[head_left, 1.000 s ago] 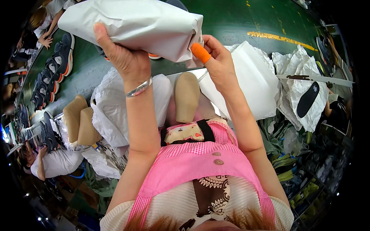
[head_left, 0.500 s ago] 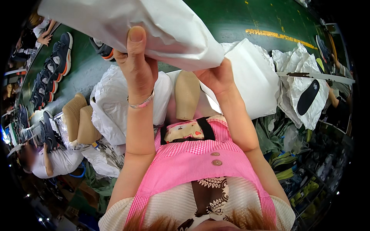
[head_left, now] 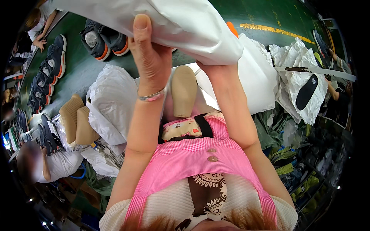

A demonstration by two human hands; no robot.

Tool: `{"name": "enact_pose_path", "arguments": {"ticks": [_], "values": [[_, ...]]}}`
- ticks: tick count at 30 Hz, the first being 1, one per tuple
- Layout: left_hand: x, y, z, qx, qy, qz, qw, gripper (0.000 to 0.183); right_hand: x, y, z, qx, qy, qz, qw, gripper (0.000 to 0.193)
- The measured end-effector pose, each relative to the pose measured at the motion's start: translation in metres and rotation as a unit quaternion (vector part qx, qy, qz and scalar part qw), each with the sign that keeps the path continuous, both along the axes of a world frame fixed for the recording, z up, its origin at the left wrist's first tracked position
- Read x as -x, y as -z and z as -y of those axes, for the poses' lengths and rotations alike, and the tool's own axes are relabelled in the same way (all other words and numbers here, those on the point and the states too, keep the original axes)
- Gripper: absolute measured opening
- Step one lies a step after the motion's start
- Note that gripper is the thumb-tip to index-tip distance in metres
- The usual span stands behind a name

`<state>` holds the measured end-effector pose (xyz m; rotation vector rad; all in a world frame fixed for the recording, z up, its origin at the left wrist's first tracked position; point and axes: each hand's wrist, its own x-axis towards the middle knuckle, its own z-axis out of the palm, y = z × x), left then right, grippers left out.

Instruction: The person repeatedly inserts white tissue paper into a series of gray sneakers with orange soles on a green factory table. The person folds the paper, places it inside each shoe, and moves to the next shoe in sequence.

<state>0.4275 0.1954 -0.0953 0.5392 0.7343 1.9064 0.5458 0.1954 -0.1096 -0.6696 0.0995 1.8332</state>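
A large sheet of white paper (head_left: pixel 173 27) hangs before me at the top of the view. My left hand (head_left: pixel 150 61) grips its lower edge, thumb on top and fingers beneath. At the right end of the sheet is my right hand (head_left: pixel 216 70), bent under the paper's edge with its fingers hidden. Just past that end peeks a small orange thing (head_left: pixel 232 29) I cannot make out. Below and between my wrists lies a smooth beige foot form (head_left: pixel 184 90), against my pink apron (head_left: pixel 185 152).
Dark sneakers with orange soles (head_left: pixel 106 40) stand on the green surface (head_left: pixel 83 73), several more in a row (head_left: pixel 50 69) farther left. Brown ribbed forms (head_left: pixel 72 115) and a bundle of white paper (head_left: pixel 110 98) lie left. Right are more white sheets (head_left: pixel 260 77) and a black insole (head_left: pixel 307 92).
My left hand has shifted right and slightly up, and the sheet has moved right with it. My right hand's fingers have gone out of sight under the paper. The orange thing has come into view.
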Motion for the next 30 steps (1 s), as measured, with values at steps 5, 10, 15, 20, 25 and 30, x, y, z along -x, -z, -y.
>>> {"name": "enact_pose_path", "arguments": {"ticks": [5,10,15,20,25,30], "values": [[0.012,0.002,-0.009,0.02,-0.005,0.029,0.999,0.061,0.016,0.003,0.005,0.022,-0.03,-0.016,0.999,0.054],[0.029,-0.009,-0.012,0.077,-0.078,0.042,0.993,0.056,-0.003,0.024,0.008,0.003,-0.118,0.219,0.969,0.048],[0.022,0.01,-0.008,0.005,-0.095,-0.06,0.994,0.042,0.01,0.019,0.004,0.014,-0.049,0.079,0.996,0.039],[0.001,0.001,-0.002,-0.026,-0.091,-0.049,0.994,0.03,0.021,0.033,-0.016,-0.057,-0.022,-0.007,0.998,0.042],[0.006,0.023,0.003,0.032,-0.071,-0.128,0.989,0.05,0.008,0.061,-0.036,-0.161,-0.076,-0.144,0.974,0.047],[0.044,0.015,-0.007,0.0,-0.364,-0.635,0.681,0.078,-0.052,0.1,-0.017,-0.048,0.048,0.045,0.997,0.051]]}}
